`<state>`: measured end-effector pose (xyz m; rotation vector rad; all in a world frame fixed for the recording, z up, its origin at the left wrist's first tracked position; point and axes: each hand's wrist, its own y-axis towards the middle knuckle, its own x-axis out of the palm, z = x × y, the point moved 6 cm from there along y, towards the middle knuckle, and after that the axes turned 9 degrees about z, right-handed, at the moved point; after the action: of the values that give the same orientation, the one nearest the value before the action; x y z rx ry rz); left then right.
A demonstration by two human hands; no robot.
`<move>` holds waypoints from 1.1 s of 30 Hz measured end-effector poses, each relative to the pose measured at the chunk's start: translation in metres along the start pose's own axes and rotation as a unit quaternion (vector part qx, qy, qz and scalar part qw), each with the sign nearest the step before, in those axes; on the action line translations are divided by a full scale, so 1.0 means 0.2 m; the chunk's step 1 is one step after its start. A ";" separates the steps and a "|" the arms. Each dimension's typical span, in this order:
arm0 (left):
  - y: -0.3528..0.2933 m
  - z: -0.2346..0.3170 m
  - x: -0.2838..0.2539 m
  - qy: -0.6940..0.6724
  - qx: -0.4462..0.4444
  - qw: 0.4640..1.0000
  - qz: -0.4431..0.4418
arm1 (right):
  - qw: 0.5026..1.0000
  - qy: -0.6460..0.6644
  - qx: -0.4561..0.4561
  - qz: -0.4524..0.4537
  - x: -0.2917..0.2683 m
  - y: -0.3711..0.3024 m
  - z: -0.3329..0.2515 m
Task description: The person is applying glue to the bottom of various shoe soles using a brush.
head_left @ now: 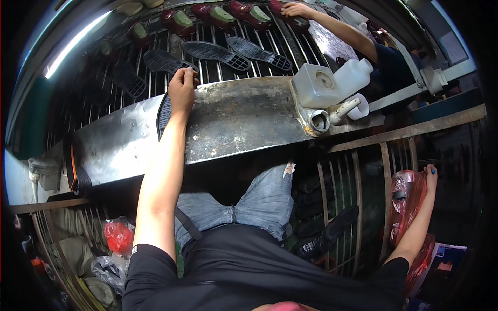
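Note:
My left hand (182, 94) reaches over the metal ledge, its fingers curled and pressed together at the heel end of a black shoe sole (162, 60) that lies on the rack of metal bars. Beside my left wrist, partly covered by the forearm, another black sole (164, 113) rests on the ledge. My right hand (430, 179) is low at the far right, beside a red plastic bag (407, 199). Its fingers are bent, with a small blue spot at the tips; what they hold, if anything, is too small to tell.
More soles (217, 54) and several dark red shoe uppers (218, 16) sit on the bars (207, 73). Another person's hand (295, 10) touches a shoe at the back. A white plastic container (314, 85) and a bottle (355, 78) stand at the ledge's right end. Stacked soles (80, 181) lean at left.

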<state>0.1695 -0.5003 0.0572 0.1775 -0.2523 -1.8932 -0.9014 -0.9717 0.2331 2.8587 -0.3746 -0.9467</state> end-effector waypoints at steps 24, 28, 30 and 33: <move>0.00 0.02 0.00 0.015 -0.009 1.000 -0.012 | 1.000 0.002 0.010 0.001 0.08 -0.04 0.04; 0.00 -0.03 0.01 -0.023 -0.017 1.000 -0.011 | 1.000 -0.011 -0.006 0.004 -0.02 0.01 -0.01; -0.01 -0.04 0.02 -0.017 -0.027 0.999 -0.014 | 1.000 -0.016 -0.011 0.005 -0.03 0.00 -0.03; 0.02 0.02 0.00 -0.022 -0.016 0.999 -0.017 | 1.000 -0.009 0.003 0.000 0.12 -0.05 0.04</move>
<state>0.1723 -0.5014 0.0630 0.1195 -0.2499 -1.9352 -0.8860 -0.9679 0.2104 2.8573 -0.3788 -0.9748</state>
